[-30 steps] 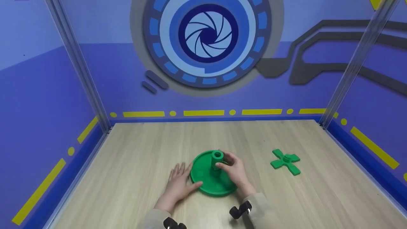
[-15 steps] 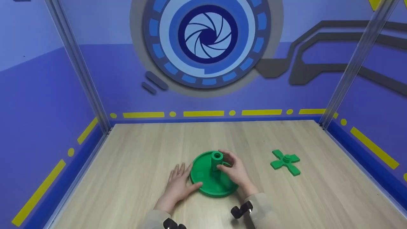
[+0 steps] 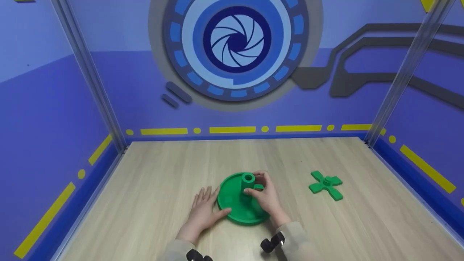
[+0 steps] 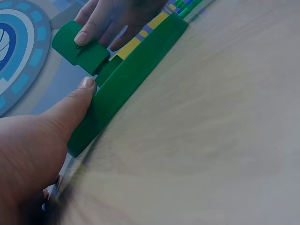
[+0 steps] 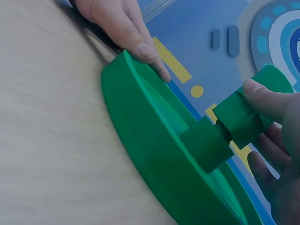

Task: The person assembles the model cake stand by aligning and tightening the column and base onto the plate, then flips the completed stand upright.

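A round green dish (image 3: pixel 232 210) with a low rim lies flat on the table. A short green post (image 5: pixel 207 143) stands at its middle. My right hand (image 3: pixel 267 194) pinches a hollow green tube (image 3: pixel 248 181) between thumb and fingers, upright over the post. In the right wrist view a notched, narrower part shows where tube and post meet; how they join is hidden. My left hand (image 3: pixel 206 210) rests at the dish's left side, fingers straight and spread, thumb (image 4: pixel 83 96) on the rim. A green four-armed cross piece (image 3: pixel 327 183) with a round central peg lies off to the right.
The wooden tabletop (image 3: pixel 163 163) ends at blue printed walls (image 3: pixel 119 90) at the back and both sides. Metal corner posts (image 3: pixel 90 72) stand at the back left and back right.
My right fingers have shifted slightly around the tube, and a bit of green shows between them and the thumb. The left hand, dish and cross piece stay in place.
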Tool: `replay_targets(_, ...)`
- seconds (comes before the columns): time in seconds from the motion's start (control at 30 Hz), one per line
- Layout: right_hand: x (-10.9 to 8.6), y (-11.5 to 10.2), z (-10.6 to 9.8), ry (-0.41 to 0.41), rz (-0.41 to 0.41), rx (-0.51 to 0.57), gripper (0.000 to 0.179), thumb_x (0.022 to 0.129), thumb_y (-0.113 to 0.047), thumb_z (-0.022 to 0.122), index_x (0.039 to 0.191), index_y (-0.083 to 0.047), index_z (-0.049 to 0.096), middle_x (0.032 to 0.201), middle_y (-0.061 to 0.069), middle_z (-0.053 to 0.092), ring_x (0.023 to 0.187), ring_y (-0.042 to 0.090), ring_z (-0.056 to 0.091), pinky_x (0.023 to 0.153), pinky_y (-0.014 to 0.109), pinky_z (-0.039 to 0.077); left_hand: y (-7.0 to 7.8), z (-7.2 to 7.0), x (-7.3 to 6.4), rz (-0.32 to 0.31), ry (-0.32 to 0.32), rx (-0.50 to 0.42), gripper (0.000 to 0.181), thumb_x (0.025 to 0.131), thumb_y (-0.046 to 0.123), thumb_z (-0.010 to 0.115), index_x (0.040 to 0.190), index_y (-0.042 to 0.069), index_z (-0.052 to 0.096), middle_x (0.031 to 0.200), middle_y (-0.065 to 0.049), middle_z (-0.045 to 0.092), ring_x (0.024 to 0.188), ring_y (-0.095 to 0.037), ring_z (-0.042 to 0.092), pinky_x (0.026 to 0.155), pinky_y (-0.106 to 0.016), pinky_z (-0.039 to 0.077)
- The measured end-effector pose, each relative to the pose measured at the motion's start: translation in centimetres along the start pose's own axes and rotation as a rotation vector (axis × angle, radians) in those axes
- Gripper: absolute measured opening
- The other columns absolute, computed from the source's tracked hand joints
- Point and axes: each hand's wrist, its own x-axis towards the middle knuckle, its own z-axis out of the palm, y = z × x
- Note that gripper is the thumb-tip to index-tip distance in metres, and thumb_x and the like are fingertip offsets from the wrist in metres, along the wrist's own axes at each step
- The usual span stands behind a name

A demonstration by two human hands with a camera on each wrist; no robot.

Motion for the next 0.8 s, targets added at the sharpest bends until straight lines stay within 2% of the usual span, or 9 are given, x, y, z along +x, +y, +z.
replay_targets(0.1, -0.1, 0.1, 0.2, 0.010, -0.007, -0.020, 0.054, 0.082, -0.011, 0.087, 0.124, -0.009, 0.054, 0.118, 0.015, 0.068, 0.111, 0.028, 0.065, 0.088, 0.031, 0.058, 0.0, 0.0, 0.0, -0.005, -0.007, -0.003, 0.095, 0.090, 0.064, 0.068, 0.162, 0.011, 0.033, 0.167, -0.029, 0.026, 0.157, -0.051, 0.013, 0.129, -0.066, 0.009)
replay_targets(0.23, 0.0, 0.1, 0.0, -0.008, -0.013, -0.025, 0.059, 0.082, -0.013, 0.088, 0.129, -0.008, 0.054, 0.123, 0.016, 0.066, 0.114, 0.031, 0.063, 0.093, 0.044, 0.057, 0.1, -0.1, -0.1, -0.002, -0.008, -0.005, 0.095, 0.090, 0.064, 0.068, 0.161, 0.010, 0.034, 0.166, -0.030, 0.026, 0.157, -0.052, 0.014, 0.128, -0.067, 0.010)
replay_targets(0.33, 0.1, 0.1, -0.5, -0.050, -0.015, 0.009, 0.064, 0.084, -0.013, 0.086, 0.139, -0.007, 0.053, 0.133, 0.019, 0.063, 0.123, 0.036, 0.060, 0.105, 0.055, 0.052, 0.1, -0.1, -0.2, -0.001, -0.006, -0.001, 0.096, 0.090, 0.064, 0.068, 0.161, 0.009, 0.034, 0.166, -0.030, 0.027, 0.157, -0.052, 0.015, 0.128, -0.067, 0.011)
replay_targets(0.43, 0.2, -0.1, -1.0, -0.125, -0.037, 0.067, 0.066, 0.090, -0.010, 0.079, 0.148, -0.004, 0.049, 0.146, 0.021, 0.058, 0.135, 0.041, 0.054, 0.117, 0.060, 0.041, 0.2, -0.2, -0.2, -0.003, -0.005, -0.001, 0.095, 0.090, 0.064, 0.068, 0.161, 0.010, 0.034, 0.166, -0.029, 0.027, 0.157, -0.052, 0.015, 0.128, -0.067, 0.011)
replay_targets(0.5, 0.3, -0.2, -1.3, -0.181, -0.053, 0.101, 0.066, 0.094, -0.007, 0.074, 0.153, -0.003, 0.044, 0.152, 0.021, 0.053, 0.143, 0.041, 0.049, 0.122, 0.059, 0.036, 0.2, -0.2, -0.1, -0.004, -0.005, 0.000, 0.095, 0.090, 0.063, 0.068, 0.161, 0.010, 0.034, 0.166, -0.029, 0.026, 0.157, -0.051, 0.015, 0.128, -0.066, 0.011)
replay_targets(0.6, 0.3, -0.4, -1.6, -0.240, -0.068, 0.122, 0.063, 0.096, -0.003, 0.068, 0.154, -0.002, 0.043, 0.155, 0.021, 0.050, 0.148, 0.040, 0.043, 0.126, 0.052, 0.034, 0.2, -0.1, -0.1, -0.005, -0.008, -0.002, 0.095, 0.090, 0.064, 0.068, 0.161, 0.010, 0.034, 0.167, -0.029, 0.026, 0.157, -0.051, 0.014, 0.129, -0.066, 0.011)
replay_targets(0.8, 0.3, -0.7, -1.5, -0.241, -0.071, 0.117, 0.055, 0.096, 0.005, 0.064, 0.149, 0.002, 0.048, 0.154, 0.024, 0.050, 0.147, 0.042, 0.044, 0.124, 0.038, 0.038, 0.1, -0.1, -0.2, 0.002, -0.006, -0.001, 0.097, 0.090, 0.065, 0.067, 0.161, 0.009, 0.034, 0.166, -0.030, 0.026, 0.157, -0.052, 0.015, 0.128, -0.067, 0.011)
